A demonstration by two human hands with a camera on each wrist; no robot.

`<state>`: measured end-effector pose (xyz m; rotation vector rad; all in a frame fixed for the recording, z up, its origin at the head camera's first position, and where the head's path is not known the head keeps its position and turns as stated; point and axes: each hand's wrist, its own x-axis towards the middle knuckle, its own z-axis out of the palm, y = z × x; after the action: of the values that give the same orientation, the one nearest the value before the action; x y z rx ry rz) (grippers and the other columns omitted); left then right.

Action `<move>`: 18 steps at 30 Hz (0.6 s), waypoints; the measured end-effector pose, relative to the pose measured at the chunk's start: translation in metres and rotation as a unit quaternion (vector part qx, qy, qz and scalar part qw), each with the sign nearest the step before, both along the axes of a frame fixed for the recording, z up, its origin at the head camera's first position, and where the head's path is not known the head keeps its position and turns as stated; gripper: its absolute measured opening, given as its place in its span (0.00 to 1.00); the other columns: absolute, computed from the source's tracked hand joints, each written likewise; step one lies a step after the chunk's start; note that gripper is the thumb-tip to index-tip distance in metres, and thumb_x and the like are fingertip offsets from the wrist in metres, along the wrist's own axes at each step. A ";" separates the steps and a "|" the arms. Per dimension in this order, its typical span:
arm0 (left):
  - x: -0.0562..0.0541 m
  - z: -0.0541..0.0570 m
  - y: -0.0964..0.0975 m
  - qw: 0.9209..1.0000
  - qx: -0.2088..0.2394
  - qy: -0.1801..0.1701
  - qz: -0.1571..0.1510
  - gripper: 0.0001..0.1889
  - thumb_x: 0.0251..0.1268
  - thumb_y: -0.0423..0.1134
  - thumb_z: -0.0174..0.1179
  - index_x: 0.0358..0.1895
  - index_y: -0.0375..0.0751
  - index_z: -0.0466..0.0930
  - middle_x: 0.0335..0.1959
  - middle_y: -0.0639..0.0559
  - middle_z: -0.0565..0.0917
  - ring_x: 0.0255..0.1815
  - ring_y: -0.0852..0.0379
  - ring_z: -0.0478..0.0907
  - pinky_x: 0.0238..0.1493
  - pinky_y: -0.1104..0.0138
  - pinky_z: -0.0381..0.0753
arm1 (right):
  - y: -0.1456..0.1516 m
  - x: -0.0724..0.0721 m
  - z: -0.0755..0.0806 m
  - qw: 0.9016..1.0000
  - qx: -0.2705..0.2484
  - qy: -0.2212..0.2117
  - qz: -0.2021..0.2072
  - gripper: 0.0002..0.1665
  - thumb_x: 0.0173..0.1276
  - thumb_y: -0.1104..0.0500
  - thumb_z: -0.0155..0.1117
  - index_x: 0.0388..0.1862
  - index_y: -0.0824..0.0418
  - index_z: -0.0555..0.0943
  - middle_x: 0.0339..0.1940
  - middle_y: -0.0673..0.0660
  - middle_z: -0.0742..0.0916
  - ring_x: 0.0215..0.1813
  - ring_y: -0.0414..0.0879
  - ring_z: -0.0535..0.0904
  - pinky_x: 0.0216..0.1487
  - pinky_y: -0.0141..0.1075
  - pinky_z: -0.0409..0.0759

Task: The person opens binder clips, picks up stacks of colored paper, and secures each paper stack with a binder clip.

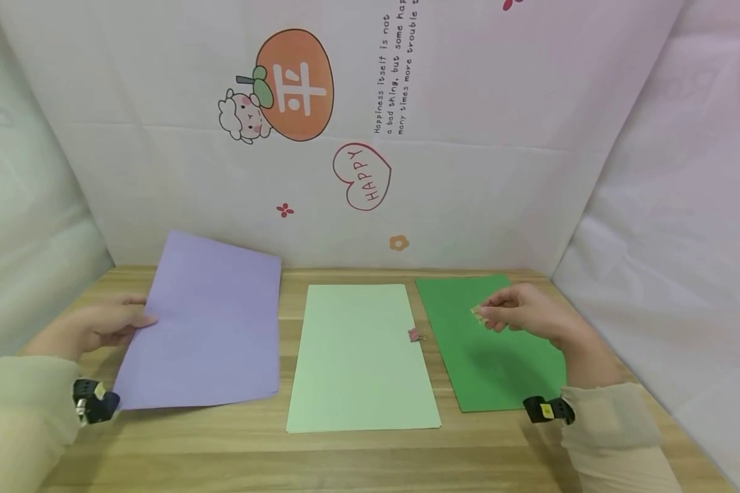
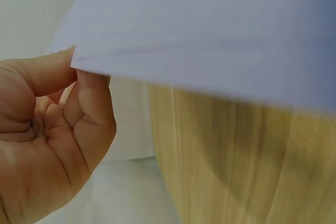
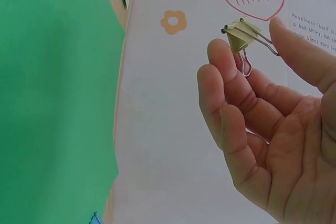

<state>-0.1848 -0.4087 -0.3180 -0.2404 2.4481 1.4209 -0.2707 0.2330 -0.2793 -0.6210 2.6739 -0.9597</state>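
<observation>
At the left of the head view, my left hand (image 1: 111, 325) pinches the left edge of a purple paper sheet (image 1: 216, 329) between thumb and fingers. The sheet is raised and tilted, its lower edge off the wooden table in the left wrist view. My right hand (image 1: 524, 311) holds a small yellow binder clip (image 3: 240, 34) by its wire handles, between thumb and fingertips. Below that hand lies a dark green sheet (image 1: 487, 383). Its right side is partly hidden by the hand and wrist.
Between the hands, light green paper (image 1: 360, 356) lies flat on the wooden table (image 1: 271, 445), a pink binder clip (image 1: 414, 335) on its right edge. Something small and blue (image 3: 96, 219) shows at the green sheet's edge. White printed cloth (image 1: 481, 150) stands behind and at both sides.
</observation>
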 end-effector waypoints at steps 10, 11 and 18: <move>-0.004 0.013 0.014 0.998 -0.004 0.057 0.003 0.34 0.76 0.33 0.50 0.74 0.19 0.43 0.33 0.68 0.83 0.34 0.69 0.82 0.40 0.71 0.85 | 0.004 -0.002 -0.002 1.000 -0.021 0.007 -0.011 0.29 0.80 0.47 0.50 0.62 0.71 0.75 0.47 0.61 0.88 0.46 0.49 0.84 0.52 0.47 0.82; -0.004 0.015 0.015 0.998 -0.005 0.063 0.006 0.34 0.76 0.33 0.49 0.74 0.19 0.43 0.33 0.68 0.83 0.34 0.70 0.82 0.40 0.71 0.85 | 0.004 -0.002 -0.002 1.000 -0.026 0.008 -0.016 0.30 0.80 0.47 0.49 0.63 0.71 0.74 0.48 0.62 0.87 0.47 0.49 0.84 0.53 0.46 0.82; -0.002 0.028 0.023 0.995 0.002 0.094 0.022 0.35 0.77 0.35 0.50 0.75 0.19 0.43 0.32 0.73 0.83 0.35 0.71 0.83 0.41 0.72 0.85 | 0.002 -0.004 -0.001 0.996 -0.075 0.017 -0.054 0.31 0.81 0.44 0.45 0.62 0.71 0.75 0.51 0.63 0.87 0.49 0.49 0.84 0.55 0.47 0.82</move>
<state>-0.1866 -0.3858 -0.2897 -0.1687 2.6039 1.5292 -0.2742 0.2353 -0.2807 -0.5308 2.7059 -1.1996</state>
